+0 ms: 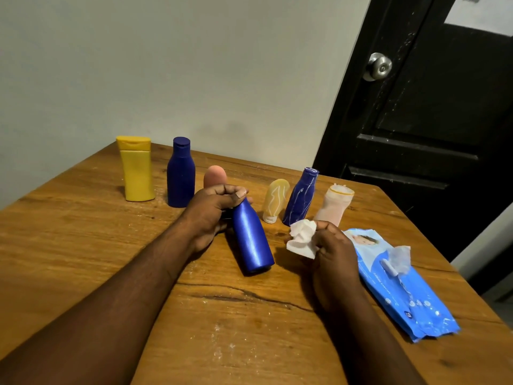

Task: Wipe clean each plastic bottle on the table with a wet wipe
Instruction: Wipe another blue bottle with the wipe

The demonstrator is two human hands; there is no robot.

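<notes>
My left hand (213, 209) grips the neck end of a shiny blue bottle (252, 240), which tilts with its base toward me. My right hand (333, 251) holds a crumpled white wet wipe (301, 238) just right of that bottle, apart from it. Standing in a row behind are a yellow bottle (137, 169), a dark blue bottle (181, 173), a pink bottle (215, 176) partly hidden by my left hand, a pale yellow bottle (274, 201), a streaked blue bottle (301, 197) and a pale pink bottle (334, 204).
A blue pack of wet wipes (399, 284) lies at the right on the wooden table (83, 245), its flap open. The table's right edge runs close beside the pack. A black door (433, 134) stands behind on the right, a wall on the left.
</notes>
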